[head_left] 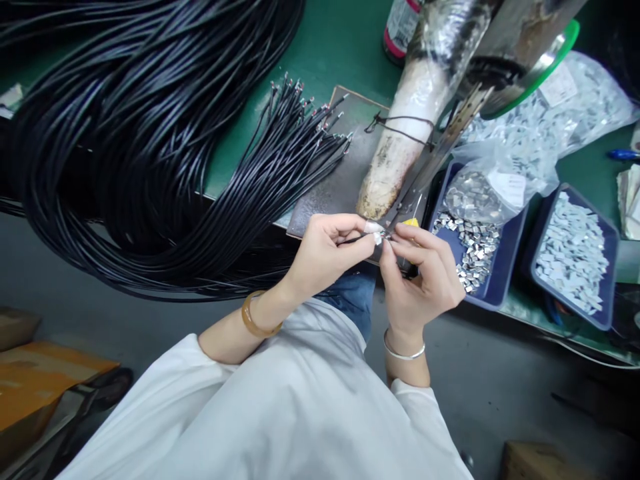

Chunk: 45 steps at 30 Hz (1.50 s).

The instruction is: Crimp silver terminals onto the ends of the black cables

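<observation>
My left hand (330, 250) is closed on the end of a black cable, its thumb and fingers pinched together at the tip of a metal arm. Facing it, my right hand (423, 270) is closed too, thumb and forefinger meeting at the cable's end; whatever tiny part they hold is too small to make out. Just above both hands are the wrapped white nozzle (395, 147) and the slanting metal arm (445, 143). A large bundle of black cables (280, 167) lies to the left, its stripped ends beside the metal plate (327, 193).
Right of the hands stand a blue tray (493, 287) with small metal pieces under a plastic bag (487, 190) and another blue tray (607, 280) of pale pieces. A larger bag (585, 113) lies behind. A pink-banded container (400, 30) stands at the back.
</observation>
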Tool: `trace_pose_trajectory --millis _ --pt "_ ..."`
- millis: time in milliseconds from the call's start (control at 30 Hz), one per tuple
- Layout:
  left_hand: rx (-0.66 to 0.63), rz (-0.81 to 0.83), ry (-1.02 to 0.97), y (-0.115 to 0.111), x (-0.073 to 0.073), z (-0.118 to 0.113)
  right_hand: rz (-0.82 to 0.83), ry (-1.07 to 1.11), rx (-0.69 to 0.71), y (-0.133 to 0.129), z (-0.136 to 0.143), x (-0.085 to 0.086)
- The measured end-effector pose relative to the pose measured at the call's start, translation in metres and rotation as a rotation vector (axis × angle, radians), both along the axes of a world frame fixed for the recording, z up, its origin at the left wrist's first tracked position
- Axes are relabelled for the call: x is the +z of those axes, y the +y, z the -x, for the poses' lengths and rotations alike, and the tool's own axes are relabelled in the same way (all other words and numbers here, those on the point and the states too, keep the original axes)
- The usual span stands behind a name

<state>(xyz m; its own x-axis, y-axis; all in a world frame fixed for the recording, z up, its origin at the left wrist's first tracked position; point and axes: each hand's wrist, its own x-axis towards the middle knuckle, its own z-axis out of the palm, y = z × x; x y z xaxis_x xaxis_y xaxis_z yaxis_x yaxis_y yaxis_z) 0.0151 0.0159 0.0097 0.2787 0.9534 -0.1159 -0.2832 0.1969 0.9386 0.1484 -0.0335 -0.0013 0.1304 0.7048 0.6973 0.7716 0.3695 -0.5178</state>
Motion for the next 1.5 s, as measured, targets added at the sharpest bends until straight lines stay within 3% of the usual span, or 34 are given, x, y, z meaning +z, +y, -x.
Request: trace_pose_trajectory --millis 267,400,567,767,967,1033,1233,1500 --pt "-0.065 -0.031 0.064 -0.002 -0.010 0.002 0.003 -0.031 0.021 -0.008 -0.004 -0.004" --pt "-0.117 -0.008 0.065 -0.007 -0.008 0.004 0.141 0.095 0.000 -0.010 -0.007 0.005" --pt "-0.180 -0.066 0.084 -0.014 -0.005 0.007 0.130 -0.075 -0.014 -0.015 -0.006 0.016" --pt "-0.146 0.042 -0.006 -0.012 -0.006 0.008 0.141 -0.112 0.060 -0.019 -0.006 0.008" --pt "-0.101 0.017 -0.004 -0.009 -0.006 0.008 -0.066 0.236 -0.085 -0.021 -0.008 -0.001" --pt "-0.096 -0.006 -0.012 -0.008 -0.006 0.007 -0.065 0.295 -0.080 -0.019 -0.006 -0.003" --pt "-0.083 -0.065 0.027 -0.007 -0.010 0.002 0.048 0.163 0.018 -0.010 -0.005 -0.010" --pt "0.003 -0.123 0.124 -0.006 -0.010 -0.003 -0.025 0.110 0.018 -0.001 -0.001 -0.009"
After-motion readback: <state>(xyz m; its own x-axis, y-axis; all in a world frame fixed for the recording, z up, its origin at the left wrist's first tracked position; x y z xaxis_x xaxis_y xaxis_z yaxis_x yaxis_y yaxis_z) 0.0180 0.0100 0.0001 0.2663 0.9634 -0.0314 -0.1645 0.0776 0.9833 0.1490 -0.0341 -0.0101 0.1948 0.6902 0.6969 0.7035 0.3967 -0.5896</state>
